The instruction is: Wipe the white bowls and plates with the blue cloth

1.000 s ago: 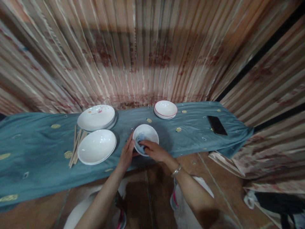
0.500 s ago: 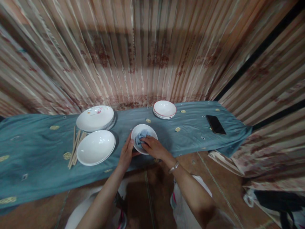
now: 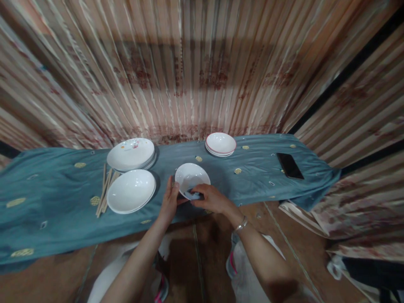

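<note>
The left hand (image 3: 169, 198) grips the white bowl (image 3: 190, 176) by its side above the bench (image 3: 259, 168), while the right hand (image 3: 213, 199) clutches the blue cloth (image 3: 195, 195) inside its near rim — best rubbed lightly, the bowl firmly braced.

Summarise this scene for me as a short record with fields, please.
Left hand: holds the side of a white bowl
Right hand: holds a bluish cloth inside the bowl
Left side: stacked white dishes, wooden sticks beside them, flowered plate topping a stack behind
Behind the bowl, rightward: bowl stack, top rim red
Far right: dark phone
Surface: blue-green tablecloth
</note>
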Available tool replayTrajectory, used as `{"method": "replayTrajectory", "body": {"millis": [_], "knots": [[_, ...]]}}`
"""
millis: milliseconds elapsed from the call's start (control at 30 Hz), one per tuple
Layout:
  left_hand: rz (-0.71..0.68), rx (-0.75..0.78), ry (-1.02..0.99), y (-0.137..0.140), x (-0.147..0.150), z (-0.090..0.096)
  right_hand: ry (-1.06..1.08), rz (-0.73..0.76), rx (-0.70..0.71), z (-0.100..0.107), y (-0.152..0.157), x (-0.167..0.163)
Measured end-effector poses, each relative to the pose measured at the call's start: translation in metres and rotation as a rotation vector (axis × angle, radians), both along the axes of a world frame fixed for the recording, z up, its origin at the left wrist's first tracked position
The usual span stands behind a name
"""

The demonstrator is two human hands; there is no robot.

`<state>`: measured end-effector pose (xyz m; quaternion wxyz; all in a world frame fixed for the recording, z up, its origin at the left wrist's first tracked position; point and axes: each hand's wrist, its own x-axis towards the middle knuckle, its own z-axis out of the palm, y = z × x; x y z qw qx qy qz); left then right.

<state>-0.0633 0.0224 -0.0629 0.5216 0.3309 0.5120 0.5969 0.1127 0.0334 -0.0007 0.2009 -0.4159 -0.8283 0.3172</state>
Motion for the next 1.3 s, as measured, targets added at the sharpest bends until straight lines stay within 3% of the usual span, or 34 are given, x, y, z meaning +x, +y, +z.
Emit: {"method": "replayTrajectory", "body": {"millis": [100, 200, 267, 367, 467, 600, 733, 867, 967, 1167, 1300], "knots": [[0.006, 0.072, 0.307, -0.001, -0.001, 0.006, 0.002, -0.018, 0.049, 0.002, -0.002, 0.002], [0.002, 0.406, 0.803, -0.007, -0.004, 0.018, 0.030, -0.036, 0.064, 0.003, -0.002, 0.006], [-0.097, 0.555, 1.056, -0.012, -0.005, 0.025, 0.052, -0.052, 0.058, 0.004, -0.001, 0.009], [-0.225, 0.635, 1.245, -0.018, -0.004, 0.030, 0.101, -0.095, 0.020, 0.004, 0.002, 0.013], [-0.264, 0.633, 1.297, -0.018, -0.003, 0.030, 0.176, -0.143, -0.016, 0.001, 0.005, 0.016], [-0.240, 0.578, 1.292, -0.013, -0.005, 0.030, 0.393, -0.201, -0.078, -0.007, 0.011, 0.019], [-0.274, 0.543, 1.229, -0.011, -0.006, 0.030, 0.762, -0.374, -0.163, -0.013, 0.021, 0.024], [-0.298, 0.499, 1.075, -0.009, 0.001, 0.031, 1.089, -0.570, -0.258, -0.017, 0.029, 0.026], [-0.228, 0.430, 0.903, -0.005, 0.006, 0.036, 1.209, -0.629, -0.330, -0.017, 0.031, 0.024], [0.023, 0.164, 0.418, -0.001, 0.008, 0.054, 1.049, -0.569, -0.085, -0.002, 0.020, 0.021], [-0.006, 0.087, 0.193, -0.007, 0.011, 0.061, 0.597, -0.306, 0.256, 0.011, -0.008, 0.008]]}}
